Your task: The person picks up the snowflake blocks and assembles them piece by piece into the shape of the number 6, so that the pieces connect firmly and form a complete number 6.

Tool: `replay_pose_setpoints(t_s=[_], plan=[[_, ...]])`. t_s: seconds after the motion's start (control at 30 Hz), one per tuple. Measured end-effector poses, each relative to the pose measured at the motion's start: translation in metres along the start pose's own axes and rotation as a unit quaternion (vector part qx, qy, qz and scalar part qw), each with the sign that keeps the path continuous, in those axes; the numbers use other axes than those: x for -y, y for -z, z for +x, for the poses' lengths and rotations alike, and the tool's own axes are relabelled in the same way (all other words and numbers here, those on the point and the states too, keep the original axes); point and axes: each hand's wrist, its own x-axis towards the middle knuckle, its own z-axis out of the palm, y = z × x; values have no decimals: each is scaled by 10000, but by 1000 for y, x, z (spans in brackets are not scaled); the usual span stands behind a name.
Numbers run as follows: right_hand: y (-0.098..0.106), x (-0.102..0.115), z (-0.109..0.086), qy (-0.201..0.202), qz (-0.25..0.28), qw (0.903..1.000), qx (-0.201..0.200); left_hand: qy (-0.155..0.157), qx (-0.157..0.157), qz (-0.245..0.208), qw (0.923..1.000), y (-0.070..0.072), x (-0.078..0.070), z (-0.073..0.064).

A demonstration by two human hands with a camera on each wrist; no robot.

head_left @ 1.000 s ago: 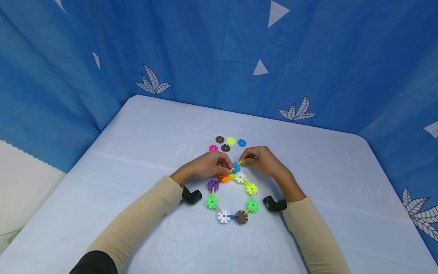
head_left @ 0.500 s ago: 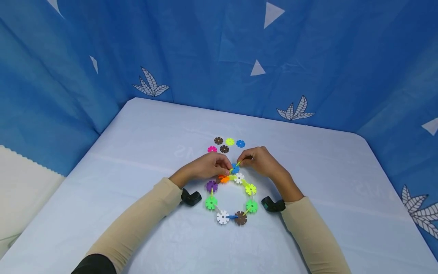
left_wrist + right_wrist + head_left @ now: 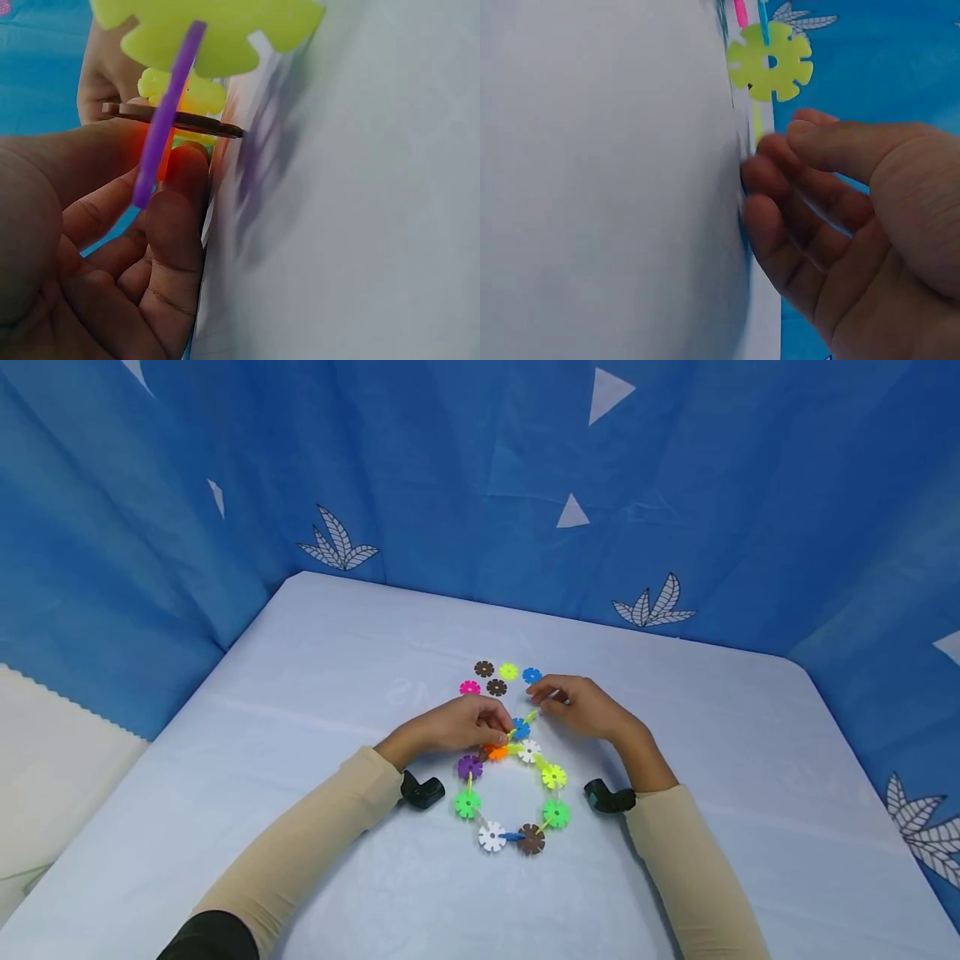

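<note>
Slotted plastic snowflake discs are joined edge to edge in a ring, with a green disc [image 3: 468,804] and a brown disc [image 3: 532,839] among them. From the ring's top a blue disc [image 3: 520,728] and a yellow-green disc [image 3: 531,716] branch off. My left hand [image 3: 472,722] pinches the chain at the top of the ring, beside an orange disc [image 3: 497,752]; its fingertips partly cover the pieces. Just right of the branch's end, my right hand [image 3: 581,703] is raised with loosely bent fingers. In the right wrist view, the yellow-green disc [image 3: 772,64] stands apart from those fingers.
Loose discs lie beyond the ring: pink [image 3: 469,688], brown [image 3: 484,669], yellow-green [image 3: 508,671] and blue [image 3: 532,676], plus another brown one. A white-covered table [image 3: 360,652] carries everything. Blue printed curtains [image 3: 465,485] hang behind it.
My right hand has let go of the yellow-green disc at the branch's end and moved slightly right and away. My left hand keeps its pinch on the chain.
</note>
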Motion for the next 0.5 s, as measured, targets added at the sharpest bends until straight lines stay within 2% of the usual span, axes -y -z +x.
replay_pose_setpoints(t_s=[0.13, 0.33, 0.5], plan=[[5, -5, 14, -261, -360, 9990, -51, 60, 1, 47, 10000, -1, -2, -1], [5, -7, 36, -986, -815, 9914, 261, 86, -5, 16, 10000, -2, -3, -3], [4, -7, 36, -1078, -768, 9910, 214, 24, -3, -54, 10000, -1, -3, -4]])
